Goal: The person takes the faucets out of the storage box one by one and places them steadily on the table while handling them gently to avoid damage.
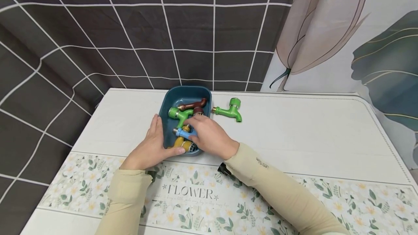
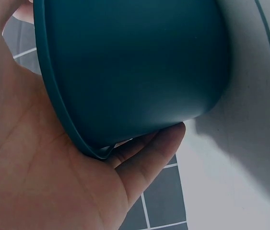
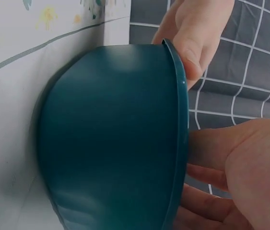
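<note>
A dark teal basin [image 1: 186,91] holds several taps. Inside lie a brown tap [image 1: 192,106], a green tap [image 1: 176,114], a yellow tap [image 1: 187,145] and a blue tap [image 1: 183,133] across the yellow one. Another brown tap [image 1: 197,111] is partly covered by my right hand [image 1: 210,135]. That hand reaches over the basin's right rim and pinches the blue tap; the wall hides its fingertips in the right wrist view. My left hand [image 1: 151,146] rests against the basin's near left corner, straight fingers [image 2: 149,158] along the outside wall, thumb at the near rim.
A second green tap [image 1: 230,110] lies on the white tabletop [image 1: 294,130], right of the basin. A floral printed band [image 1: 196,177] runs along the table's front. Behind the table hangs a dark grid-patterned cloth [image 1: 186,28], with a leaf-patterned cloth [image 1: 320,39] to its right.
</note>
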`<state>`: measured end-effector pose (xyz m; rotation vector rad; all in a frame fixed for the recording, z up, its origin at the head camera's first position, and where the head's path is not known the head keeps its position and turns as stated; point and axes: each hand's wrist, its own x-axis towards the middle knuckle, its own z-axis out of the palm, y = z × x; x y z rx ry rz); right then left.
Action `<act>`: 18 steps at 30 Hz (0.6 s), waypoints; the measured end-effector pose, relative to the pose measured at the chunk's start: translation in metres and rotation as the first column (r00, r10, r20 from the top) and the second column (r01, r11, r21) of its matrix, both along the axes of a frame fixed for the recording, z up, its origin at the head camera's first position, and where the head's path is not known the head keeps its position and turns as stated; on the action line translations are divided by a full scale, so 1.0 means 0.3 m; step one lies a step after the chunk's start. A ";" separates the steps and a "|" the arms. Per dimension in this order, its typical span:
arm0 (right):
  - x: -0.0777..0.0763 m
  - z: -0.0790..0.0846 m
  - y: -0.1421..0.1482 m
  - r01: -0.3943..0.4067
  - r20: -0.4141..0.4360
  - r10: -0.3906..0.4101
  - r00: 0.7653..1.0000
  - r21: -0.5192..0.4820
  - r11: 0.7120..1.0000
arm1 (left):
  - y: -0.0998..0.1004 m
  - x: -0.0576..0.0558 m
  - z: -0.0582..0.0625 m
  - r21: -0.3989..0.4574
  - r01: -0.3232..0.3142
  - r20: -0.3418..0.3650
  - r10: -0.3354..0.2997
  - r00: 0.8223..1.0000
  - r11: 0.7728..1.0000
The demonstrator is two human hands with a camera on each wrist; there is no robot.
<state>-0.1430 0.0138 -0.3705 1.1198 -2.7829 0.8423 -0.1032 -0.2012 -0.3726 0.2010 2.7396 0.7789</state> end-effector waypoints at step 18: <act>-0.015 -0.027 -0.021 -0.093 0.008 0.093 0.996 0.051 0.994 | -0.002 0.002 0.005 -0.006 0.005 0.006 -0.005 1.000 1.000</act>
